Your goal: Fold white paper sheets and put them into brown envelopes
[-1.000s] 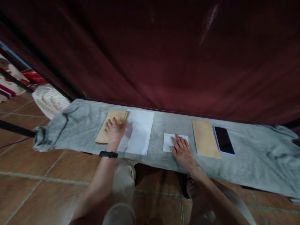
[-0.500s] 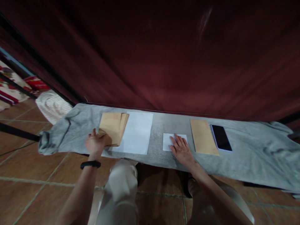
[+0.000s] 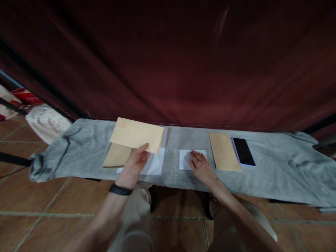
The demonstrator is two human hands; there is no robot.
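Left hand point(image 3: 135, 162) lifts envelope point(image 3: 137, 134); right hand point(image 3: 201, 166) presses paper point(image 3: 186, 157).

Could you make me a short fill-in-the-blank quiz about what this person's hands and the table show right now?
1. The left hand holds up a tan ____.
2. The right hand rests flat on a small folded sheet of ____ paper.
3. The dark phone lies beside a brown envelope on a ____ cloth.

Missing words: envelope; white; grey

No legible text anywhere; only a faint, unreadable reddish stamp on the raised envelope point(image 3: 136, 135).
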